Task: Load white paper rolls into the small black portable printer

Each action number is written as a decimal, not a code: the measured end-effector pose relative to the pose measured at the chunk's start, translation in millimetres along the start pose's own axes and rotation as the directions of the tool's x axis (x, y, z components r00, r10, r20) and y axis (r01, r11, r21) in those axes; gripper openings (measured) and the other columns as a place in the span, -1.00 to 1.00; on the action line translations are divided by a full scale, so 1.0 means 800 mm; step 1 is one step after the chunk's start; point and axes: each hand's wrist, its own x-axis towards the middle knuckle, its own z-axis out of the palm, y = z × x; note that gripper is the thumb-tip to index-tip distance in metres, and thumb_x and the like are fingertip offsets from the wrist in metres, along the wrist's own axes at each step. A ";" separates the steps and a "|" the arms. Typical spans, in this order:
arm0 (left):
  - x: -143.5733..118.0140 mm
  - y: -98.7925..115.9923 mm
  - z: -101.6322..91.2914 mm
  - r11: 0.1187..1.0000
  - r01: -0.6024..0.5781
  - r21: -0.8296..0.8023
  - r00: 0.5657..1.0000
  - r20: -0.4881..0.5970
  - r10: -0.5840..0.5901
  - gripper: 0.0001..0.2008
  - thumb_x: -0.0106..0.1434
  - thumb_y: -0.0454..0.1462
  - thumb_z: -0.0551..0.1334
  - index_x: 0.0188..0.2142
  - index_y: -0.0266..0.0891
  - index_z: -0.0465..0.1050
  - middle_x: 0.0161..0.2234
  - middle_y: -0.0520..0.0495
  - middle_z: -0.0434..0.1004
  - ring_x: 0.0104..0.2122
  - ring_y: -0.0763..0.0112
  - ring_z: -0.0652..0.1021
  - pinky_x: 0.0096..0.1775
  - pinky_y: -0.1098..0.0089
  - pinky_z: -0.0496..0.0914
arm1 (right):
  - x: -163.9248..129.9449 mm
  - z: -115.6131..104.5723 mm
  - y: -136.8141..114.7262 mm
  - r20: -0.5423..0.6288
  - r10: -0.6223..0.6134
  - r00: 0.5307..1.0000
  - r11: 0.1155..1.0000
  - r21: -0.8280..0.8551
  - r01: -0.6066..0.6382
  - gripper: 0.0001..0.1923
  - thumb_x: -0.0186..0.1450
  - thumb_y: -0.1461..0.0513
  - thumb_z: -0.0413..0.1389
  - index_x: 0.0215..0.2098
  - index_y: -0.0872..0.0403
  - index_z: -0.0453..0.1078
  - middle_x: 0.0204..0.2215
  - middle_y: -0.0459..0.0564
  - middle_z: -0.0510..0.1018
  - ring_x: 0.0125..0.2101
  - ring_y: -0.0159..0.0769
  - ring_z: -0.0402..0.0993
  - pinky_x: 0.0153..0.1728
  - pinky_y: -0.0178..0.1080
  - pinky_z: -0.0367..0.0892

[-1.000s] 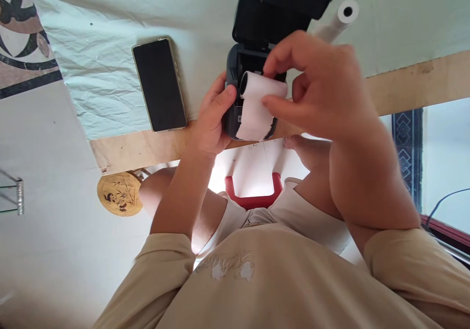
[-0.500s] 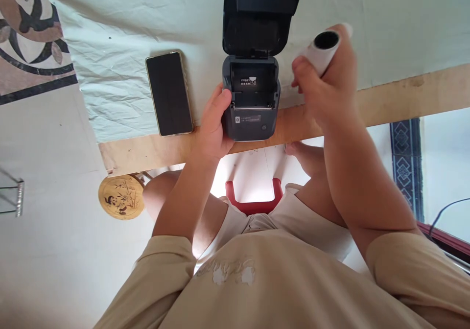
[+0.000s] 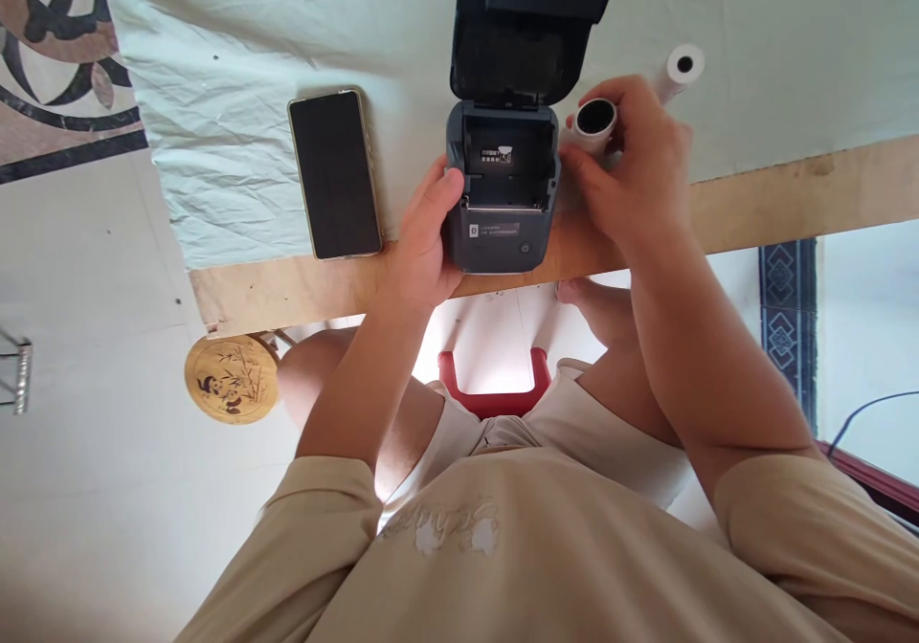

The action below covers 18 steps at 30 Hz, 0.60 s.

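A small dark grey printer [image 3: 501, 232] stands at the table's near edge with its lid [image 3: 531, 31] swung open and its paper bay empty. My left hand [image 3: 422, 246] grips the printer's left side, thumb on its top corner. My right hand [image 3: 636, 179] holds a white paper roll [image 3: 594, 120] just right of the open bay, its hollow core facing the camera. A second white roll [image 3: 681, 65] lies on the cloth behind my right hand.
A black phone [image 3: 334, 174] lies face up left of the printer on a pale green cloth [image 3: 215, 98]. The bare wooden table edge [image 3: 790, 184] runs in front. Below are my knees, a red stool [image 3: 495, 389] and a round panda-painted disc [image 3: 231, 378].
My right hand took the roll with its loose paper end out of the printer's bay, carried it off to the right, then brought it down close beside the printer. My left hand stayed put.
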 end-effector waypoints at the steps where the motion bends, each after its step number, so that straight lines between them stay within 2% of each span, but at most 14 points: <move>1: 0.000 0.000 0.000 1.000 -0.002 -0.005 1.000 0.006 0.002 -0.78 0.30 -0.15 0.06 -0.26 -0.22 0.39 -0.22 0.01 0.51 0.10 0.26 0.47 -0.04 0.27 0.51 | 0.000 0.001 -0.001 -0.011 -0.016 1.000 0.999 0.050 0.016 -0.73 0.15 0.27 0.13 -0.18 -0.10 0.27 -0.24 -0.14 0.49 -0.30 -0.34 0.37 -0.22 -0.20 0.30; 3: -0.001 0.000 0.001 1.000 -0.014 -0.008 1.000 0.024 0.014 -0.79 0.25 -0.12 0.14 -0.27 -0.20 0.40 -0.24 0.00 0.53 0.08 0.26 0.48 -0.03 0.29 0.51 | 0.001 0.003 -0.003 -0.026 -0.044 0.999 0.994 0.103 0.046 -0.76 0.16 0.27 0.11 -0.20 -0.08 0.26 -0.18 -0.15 0.49 -0.23 -0.36 0.39 -0.18 -0.21 0.31; 6: -0.002 0.000 0.002 1.000 -0.025 0.003 0.999 0.031 0.025 -0.79 0.23 -0.10 0.16 -0.29 -0.17 0.42 -0.27 0.00 0.54 0.08 0.26 0.48 -0.02 0.30 0.51 | 0.002 0.007 -0.007 -0.006 -0.041 0.999 0.998 0.052 0.041 -0.80 0.16 0.27 0.10 -0.24 -0.02 0.26 -0.24 -0.12 0.49 -0.27 -0.34 0.40 -0.17 -0.19 0.31; 9: -0.001 0.000 -0.001 0.999 -0.030 0.014 0.999 0.042 0.029 -0.77 0.25 -0.10 0.13 -0.27 -0.18 0.42 -0.26 0.00 0.54 0.09 0.28 0.48 -0.02 0.30 0.50 | -0.001 0.004 -0.013 0.006 -0.101 0.995 0.994 0.037 0.101 -0.66 0.14 0.31 0.09 -0.12 -0.06 0.24 -0.12 -0.10 0.47 -0.12 -0.32 0.43 -0.07 -0.19 0.32; 11: 0.001 0.000 -0.004 1.000 -0.022 0.003 0.998 0.063 0.022 -0.77 0.24 -0.11 0.15 -0.24 -0.20 0.42 -0.26 -0.01 0.54 0.08 0.30 0.49 -0.02 0.33 0.49 | -0.003 -0.004 -0.014 -0.086 -0.198 0.977 0.980 0.021 0.200 -0.58 0.11 0.38 0.04 -0.07 -0.05 0.23 -0.08 -0.09 0.44 -0.04 -0.36 0.40 -0.01 -0.23 0.31; 14: 0.004 -0.002 -0.008 1.000 -0.004 -0.028 0.995 0.100 0.007 -0.75 0.25 -0.11 0.15 -0.22 -0.22 0.44 -0.31 0.01 0.54 0.05 0.32 0.51 -0.04 0.37 0.49 | 0.000 -0.020 -0.004 -0.332 -0.279 0.901 0.959 -0.046 0.279 -0.59 0.05 0.45 -0.06 -0.14 0.07 0.28 -0.20 -0.05 0.40 -0.15 -0.40 0.37 -0.11 -0.27 0.29; 15: 0.005 -0.002 -0.009 0.999 -0.002 -0.032 0.994 0.106 0.005 -0.75 0.25 -0.11 0.14 -0.22 -0.22 0.45 -0.33 0.02 0.54 0.04 0.32 0.52 -0.05 0.38 0.50 | 0.004 -0.024 0.002 -0.381 -0.271 0.884 0.962 -0.079 0.261 -0.57 0.03 0.46 -0.07 -0.15 0.10 0.29 -0.21 -0.03 0.38 -0.15 -0.40 0.34 -0.11 -0.27 0.28; 16: 0.006 -0.003 -0.010 0.999 -0.006 -0.031 0.995 0.104 0.009 -0.74 0.26 -0.10 0.13 -0.22 -0.21 0.45 -0.34 0.02 0.53 0.04 0.32 0.52 -0.06 0.39 0.50 | 0.008 -0.026 0.011 -0.387 -0.246 0.889 0.969 -0.108 0.221 -0.54 0.01 0.47 -0.06 -0.11 0.13 0.29 -0.17 0.00 0.36 -0.12 -0.38 0.32 -0.10 -0.26 0.26; 18: 0.006 -0.004 -0.011 1.000 -0.018 -0.016 0.997 0.080 0.020 -0.72 0.27 -0.08 0.11 -0.22 -0.20 0.46 -0.34 0.02 0.53 0.03 0.32 0.53 -0.08 0.39 0.51 | 0.017 -0.026 0.027 -0.317 -0.162 0.935 0.981 -0.150 0.119 -0.43 -0.03 0.49 -0.04 -0.02 0.17 0.28 -0.09 0.07 0.34 -0.06 -0.33 0.29 -0.04 -0.22 0.25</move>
